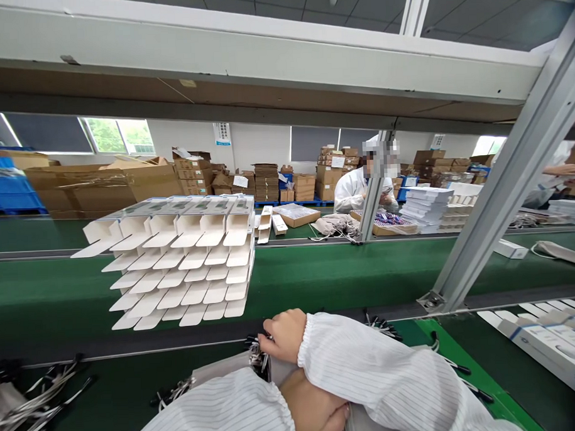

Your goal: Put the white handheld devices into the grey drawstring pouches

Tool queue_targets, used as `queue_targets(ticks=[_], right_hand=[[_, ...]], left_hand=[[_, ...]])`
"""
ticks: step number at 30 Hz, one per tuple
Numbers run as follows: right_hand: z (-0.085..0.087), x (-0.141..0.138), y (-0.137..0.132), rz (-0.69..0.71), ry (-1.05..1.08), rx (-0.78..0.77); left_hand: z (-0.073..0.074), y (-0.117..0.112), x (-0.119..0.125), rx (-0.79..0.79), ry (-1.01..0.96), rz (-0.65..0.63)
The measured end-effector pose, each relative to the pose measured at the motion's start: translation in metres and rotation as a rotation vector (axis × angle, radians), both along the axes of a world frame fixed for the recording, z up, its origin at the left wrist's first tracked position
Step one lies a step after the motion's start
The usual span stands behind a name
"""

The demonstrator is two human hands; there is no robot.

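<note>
My right hand (286, 336) reaches leftward over my left wrist, its fingers curled down beside a bundle of pale drawstring cords with dark ends (257, 360). What those fingers hold, if anything, is hidden. Lower and closer to me, my left hand (315, 408) crosses beneath the right forearm with bent fingers. Its grip is hidden too. Under and around both hands lie flat grey pouches (222, 367), largely covered by my striped white sleeves. More black-tipped cords (383, 325) poke out behind the right sleeve.
A tall stack of open white boxes (185, 263) stands on the green belt (327, 274) ahead. Loose corded pouches (34, 400) lie at left, white boxes (556, 344) at right. A slanted metal post (497, 164) rises to a low overhead shelf. Across, a person in white (352, 189) works.
</note>
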State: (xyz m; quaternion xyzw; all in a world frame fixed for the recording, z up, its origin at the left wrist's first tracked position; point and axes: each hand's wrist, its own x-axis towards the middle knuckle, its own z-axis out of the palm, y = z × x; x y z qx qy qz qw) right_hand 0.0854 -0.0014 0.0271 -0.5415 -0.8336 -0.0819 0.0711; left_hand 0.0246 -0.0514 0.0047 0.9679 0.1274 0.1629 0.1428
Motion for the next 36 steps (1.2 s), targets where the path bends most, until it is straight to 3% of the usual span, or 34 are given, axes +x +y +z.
queue_targets(ticks=[7, 18, 31, 36], right_hand=[[0.0009, -0.0003, -0.0008, -0.002, 0.014, 0.0], [0.0059, 0.0004, -0.0027, 0.009, 0.012, -0.03], [0.0016, 0.0007, -0.0014, 0.003, 0.027, 0.03], [0.0001, 0.0006, -0.0014, 0.001, 0.007, 0.019]], left_hand=[[-0.0065, 0.0027, 0.0019, 0.027, -0.022, 0.007], [0.0008, 0.0046, 0.0009, 0.007, -0.009, -0.052], [-0.0037, 0.0044, 0.0028, 0.044, 0.023, -0.032], [-0.0036, -0.0014, 0.0044, 0.014, -0.032, 0.045]])
